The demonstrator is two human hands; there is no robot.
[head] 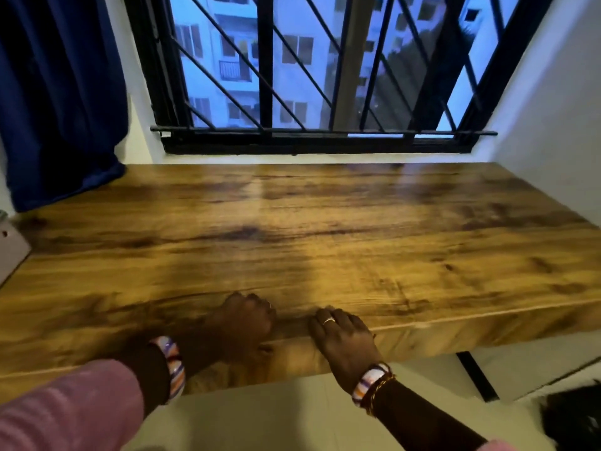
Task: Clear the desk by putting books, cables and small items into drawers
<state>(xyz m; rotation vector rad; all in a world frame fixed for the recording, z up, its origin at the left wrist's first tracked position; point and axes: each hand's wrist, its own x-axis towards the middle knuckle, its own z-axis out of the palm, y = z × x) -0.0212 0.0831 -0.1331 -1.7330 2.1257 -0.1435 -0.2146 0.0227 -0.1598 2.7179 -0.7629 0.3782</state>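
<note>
The fingers (328, 317) of the right hand (344, 340) lie bent over the front edge of the desk (325, 229), tips on the top and palm against the front face, and they hold nothing; a ring shows on one of them. The left hand (242, 323) sits just beside it, knuckles up, its fingers curled down over the same edge, and whether they hook under a lip or merely press I cannot tell, since the tips are hidden. Both hands meet the wooden front band near its middle, which reads as a drawer front being pushed home or steadied, though no handle or seam is clear enough to be sure. No books, cables or small items show on the desktop, so the things to be cleared are presumably already inside the drawers, out of sight, and the task looks close to done. Striped bangles sit on both wrists below pink sleeves. A blue curtain (58, 92) hangs at the far left beside the barred window (312, 76), and a pale object (11, 252) pokes in at the left edge, too cropped to name
</note>
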